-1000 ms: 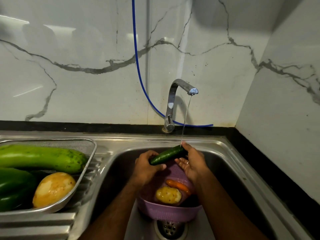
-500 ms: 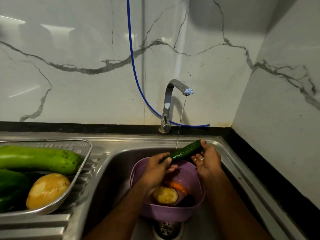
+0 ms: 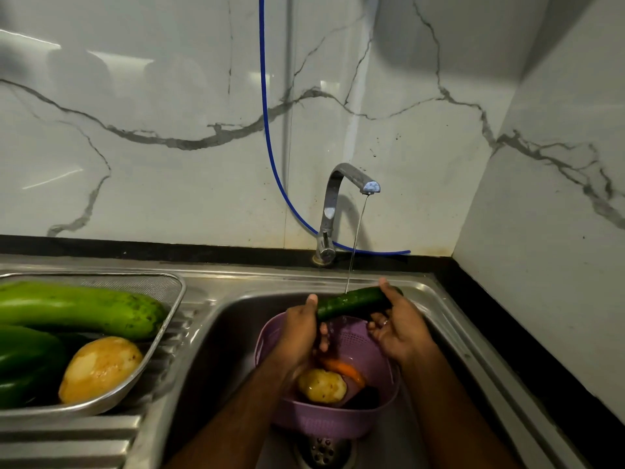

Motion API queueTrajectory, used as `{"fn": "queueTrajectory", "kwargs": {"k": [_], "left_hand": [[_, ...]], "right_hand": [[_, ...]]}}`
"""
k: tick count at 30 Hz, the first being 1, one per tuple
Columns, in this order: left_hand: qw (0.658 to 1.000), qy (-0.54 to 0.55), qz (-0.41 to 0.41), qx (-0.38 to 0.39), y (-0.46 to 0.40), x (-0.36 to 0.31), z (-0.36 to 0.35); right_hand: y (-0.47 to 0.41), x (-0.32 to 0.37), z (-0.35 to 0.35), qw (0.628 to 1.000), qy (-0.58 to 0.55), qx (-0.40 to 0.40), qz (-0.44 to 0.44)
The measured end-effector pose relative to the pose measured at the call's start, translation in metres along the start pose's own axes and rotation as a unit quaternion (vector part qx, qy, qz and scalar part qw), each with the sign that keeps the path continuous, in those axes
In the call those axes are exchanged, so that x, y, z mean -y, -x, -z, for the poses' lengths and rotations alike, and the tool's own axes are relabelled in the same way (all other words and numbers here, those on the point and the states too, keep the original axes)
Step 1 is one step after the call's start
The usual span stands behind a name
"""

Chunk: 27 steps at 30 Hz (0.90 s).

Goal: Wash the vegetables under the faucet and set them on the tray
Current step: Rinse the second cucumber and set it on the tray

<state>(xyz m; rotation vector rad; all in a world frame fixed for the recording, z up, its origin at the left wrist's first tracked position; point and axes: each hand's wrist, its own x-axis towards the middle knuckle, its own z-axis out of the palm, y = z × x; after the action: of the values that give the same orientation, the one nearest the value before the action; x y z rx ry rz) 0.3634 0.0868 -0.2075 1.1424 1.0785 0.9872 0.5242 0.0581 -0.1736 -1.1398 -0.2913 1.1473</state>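
cucumber (image 3: 353,302) ends hidden by left hand (image 3: 299,328) and right hand (image 3: 399,328).

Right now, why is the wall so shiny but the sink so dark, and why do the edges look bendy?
In the head view, lamp glare streaks the glossy wall; the sink bowl sits in shadow, so both hands' grip on the cucumber looks dim; the wide lens curves the counter edge; the water is a thin, faint streak.

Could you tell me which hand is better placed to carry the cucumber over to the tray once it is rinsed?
Probably the left hand: it grips the cucumber at the end nearer the tray, which lies on its side; the right hand would cross over.
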Motion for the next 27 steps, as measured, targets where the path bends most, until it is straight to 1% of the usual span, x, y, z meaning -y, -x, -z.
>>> {"fn": "queueTrajectory", "kwargs": {"k": [3, 6, 9, 12, 15, 17, 19, 21, 23, 25, 27], "left_hand": [[0.999, -0.026, 0.02, -0.04, -0.002, -0.005, 0.013], [0.996, -0.063, 0.045, -0.042, -0.009, -0.002, 0.023], [0.993, -0.11, 0.03, -0.027, -0.011, -0.001, 0.029], [0.996, -0.09, 0.002, 0.008, 0.005, -0.01, 0.037], [0.993, -0.101, -0.024, 0.049, 0.017, -0.011, 0.045], [0.991, -0.124, -0.03, 0.048, 0.015, -0.008, 0.05], [0.99, -0.134, -0.031, 0.041, 0.012, -0.005, 0.053], [0.99, -0.129, -0.014, 0.057, 0.01, -0.001, 0.054], [0.99, -0.115, 0.015, 0.081, 0.01, 0.002, 0.052], [0.991, -0.079, 0.044, 0.095, 0.011, 0.001, 0.046], [0.991, -0.053, 0.077, 0.092, 0.01, -0.002, 0.042]], "right_hand": [[0.004, -0.01, -0.01, 0.998, 0.047, 0.022, -0.018], [0.011, -0.016, -0.017, 0.995, 0.088, 0.027, -0.048], [0.007, -0.02, -0.015, 0.992, 0.109, 0.031, -0.046], [0.004, -0.023, -0.02, 0.991, 0.112, 0.049, -0.049], [0.005, -0.032, -0.028, 0.989, 0.126, 0.046, -0.062], [0.005, -0.037, -0.032, 0.987, 0.137, 0.049, -0.065], [0.007, -0.037, -0.033, 0.986, 0.126, 0.059, -0.087], [0.009, -0.036, -0.036, 0.985, 0.128, 0.06, -0.101], [0.007, -0.036, -0.037, 0.984, 0.139, 0.044, -0.1], [0.002, -0.035, -0.038, 0.985, 0.148, 0.035, -0.079], [-0.001, -0.033, -0.04, 0.987, 0.148, 0.034, -0.058]]}}
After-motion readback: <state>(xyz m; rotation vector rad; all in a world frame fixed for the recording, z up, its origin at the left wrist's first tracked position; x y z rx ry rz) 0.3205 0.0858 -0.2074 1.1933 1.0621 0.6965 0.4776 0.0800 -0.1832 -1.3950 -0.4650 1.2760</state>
